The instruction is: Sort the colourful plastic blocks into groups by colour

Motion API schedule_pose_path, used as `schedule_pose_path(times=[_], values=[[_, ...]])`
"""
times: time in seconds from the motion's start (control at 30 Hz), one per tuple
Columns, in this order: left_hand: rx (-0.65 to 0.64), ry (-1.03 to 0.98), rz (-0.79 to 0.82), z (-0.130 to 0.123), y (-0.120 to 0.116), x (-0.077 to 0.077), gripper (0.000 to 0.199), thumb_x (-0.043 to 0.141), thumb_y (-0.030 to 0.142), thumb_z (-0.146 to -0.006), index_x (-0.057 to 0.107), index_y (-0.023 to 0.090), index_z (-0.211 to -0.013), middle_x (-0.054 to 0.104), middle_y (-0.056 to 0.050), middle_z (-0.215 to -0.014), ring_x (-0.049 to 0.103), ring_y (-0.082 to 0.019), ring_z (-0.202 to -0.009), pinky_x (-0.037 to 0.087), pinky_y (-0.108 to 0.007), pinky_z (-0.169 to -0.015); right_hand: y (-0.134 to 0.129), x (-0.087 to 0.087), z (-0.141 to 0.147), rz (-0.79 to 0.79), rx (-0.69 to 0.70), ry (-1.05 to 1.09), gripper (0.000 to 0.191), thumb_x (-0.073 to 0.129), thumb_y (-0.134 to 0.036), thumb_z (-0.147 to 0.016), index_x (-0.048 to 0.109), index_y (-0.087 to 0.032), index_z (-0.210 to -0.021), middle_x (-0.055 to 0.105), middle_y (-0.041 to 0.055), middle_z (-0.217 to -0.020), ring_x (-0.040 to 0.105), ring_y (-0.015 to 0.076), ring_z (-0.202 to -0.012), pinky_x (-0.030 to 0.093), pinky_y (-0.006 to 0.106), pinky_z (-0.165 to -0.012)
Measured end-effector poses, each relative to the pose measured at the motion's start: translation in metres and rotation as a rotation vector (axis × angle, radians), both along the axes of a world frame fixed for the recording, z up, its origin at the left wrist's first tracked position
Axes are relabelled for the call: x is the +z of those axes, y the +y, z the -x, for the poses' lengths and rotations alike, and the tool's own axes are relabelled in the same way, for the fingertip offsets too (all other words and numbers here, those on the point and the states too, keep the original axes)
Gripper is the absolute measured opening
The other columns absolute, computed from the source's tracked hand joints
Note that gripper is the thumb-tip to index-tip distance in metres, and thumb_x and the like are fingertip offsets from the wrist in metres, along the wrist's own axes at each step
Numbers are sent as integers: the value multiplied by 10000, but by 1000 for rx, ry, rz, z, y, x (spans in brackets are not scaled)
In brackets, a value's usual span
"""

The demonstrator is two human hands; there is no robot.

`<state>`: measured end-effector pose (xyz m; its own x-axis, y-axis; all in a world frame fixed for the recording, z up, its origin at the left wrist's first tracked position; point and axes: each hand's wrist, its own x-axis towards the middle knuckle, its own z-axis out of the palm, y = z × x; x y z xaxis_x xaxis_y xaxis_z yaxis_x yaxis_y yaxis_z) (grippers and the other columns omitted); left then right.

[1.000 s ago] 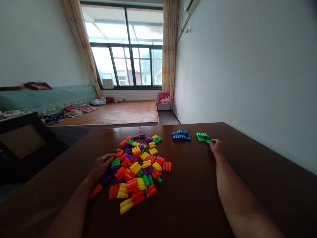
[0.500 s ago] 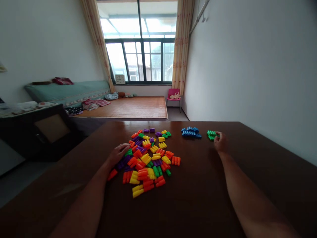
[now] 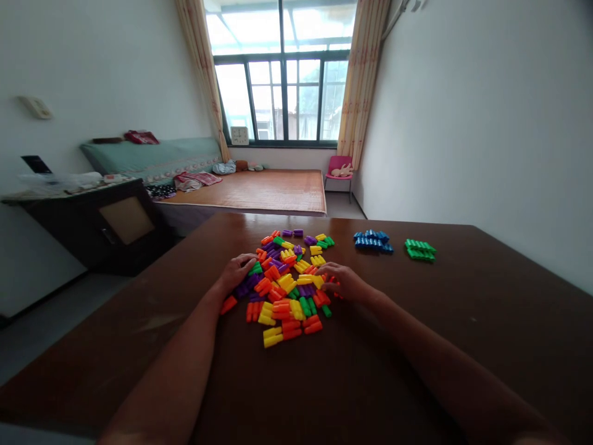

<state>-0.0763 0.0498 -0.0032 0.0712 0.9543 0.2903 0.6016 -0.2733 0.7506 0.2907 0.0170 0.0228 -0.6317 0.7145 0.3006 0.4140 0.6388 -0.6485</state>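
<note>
"On the counter (image 3: 278,395), with twelve o'clock towards the window (image 3: 290,93), where do the plastic blocks lie?"

"Most make a loose pile (image 3: 287,282) at the centre of the dial, orange, yellow, purple and green jumbled together. Blue blocks (image 3: 373,243) lie in a group apart from it at two o'clock. Green blocks (image 3: 420,249) lie farther out, between two and three."

"And the left hand (image 3: 237,272)?"

"Between nine and ten, at the pile's edge, with its fingertips just beside a green block (image 3: 255,268). Purple blocks (image 3: 249,284) lie next to it, and a lone orange block (image 3: 228,305) is near the wrist at eight. Its fingers are bent, but I can't tell whether they are clamped on anything."

"What about the right hand (image 3: 345,282)?"

"At three, fingers curled over the pile's rim. A yellow block (image 3: 318,282) is by the fingertips, with orange ones partly hidden below. Whether it grips one or only touches, I can't tell."

"Anything at the pile's twelve?"

"Two purple blocks (image 3: 298,233), side by side at the far edge."

"Past the counter?"

"A bed (image 3: 278,188) at twelve, and a pink chair (image 3: 340,162) holding a soft toy (image 3: 341,171) at one."
</note>
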Motion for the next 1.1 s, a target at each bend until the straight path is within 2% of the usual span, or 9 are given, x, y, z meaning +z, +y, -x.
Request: schedule_pose_path(times=[0.1,0.23,0.33,0.5,0.6,0.73,0.83,0.93,1.1], values=[[4,-2,11,0,-1,0,551,529,607,-770,711,149,-1016,684,-107,-1137,606,-258,-1077,438,-352,-979,-5,-1,7,-52,-75,86,287,587,-233,-849,625,-213,-1133,595,86,-1192,612,158,-902,495,310,-810],[0,-12,9,0,-1,0,537,532,601,-772,714,158,-1013,687,-100,-1135,604,-256,-1080,438,-352,-980,-23,7,22,-165,153,-144,304,665,-327,-813,649,-235,-1101,648,77,-1101,563,221,-1038,448,370,-914],[-1,-19,4,0,0,-1,540,532,602,-774,719,152,-1008,689,-101,-1127,612,-258,-1063,444,-348,-971,-34,7,33,-210,173,-268,401,693,-379,-779,621,-228,-1144,620,98,-1162,528,256,-1086,440,402,-914],[-12,-22,18,1,1,-1,557,524,621,-770,724,163,-1018,684,-97,-1148,606,-261,-1072,443,-355,-972,-26,4,32,-142,16,-59,348,697,-307,-727,576,-204,-1036,626,53,-966,568,189,-885,472,329,-796],[-12,-13,20,1,1,0,567,529,627,-762,723,160,-1018,683,-101,-1149,604,-264,-1077,436,-355,-981,-3,4,7,-16,-154,140,261,594,-296,-783,544,-202,-1021,598,-2,-831,558,132,-723,463,263,-665],[4,-1,27,1,0,2,592,517,643,-762,714,156,-1035,682,-101,-1152,604,-268,-1082,429,-353,-989,29,0,-40,44,-408,244,175,547,-328,-785,585,-186,-880,570,-15,-730,525,124,-657,443,256,-622],[17,-7,47,1,-1,4,613,522,663,-744,713,158,-1033,681,-105,-1159,598,-277,-1096,432,-363,-990,36,-4,-52,81,-463,253,241,557,-393,-794,613,-178,-885,592,-3,-719,514,127,-623,449,264,-598],[9,-11,54,0,-2,5,605,528,663,-741,716,165,-1030,680,-104,-1162,595,-277,-1102,432,-363,-991,23,-4,-31,32,-339,188,284,550,-413,-836,645,-178,-963,639,27,-813,545,130,-648,472,275,-626],[23,-13,43,1,-1,3,590,536,651,-743,719,166,-1025,686,-98,-1152,603,-274,-1086,436,-359,-985,-18,4,20,-180,105,-183,426,693,-466,-761,650,-260,-1132,628,69,-1135,578,207,-961,469,340,-837]])
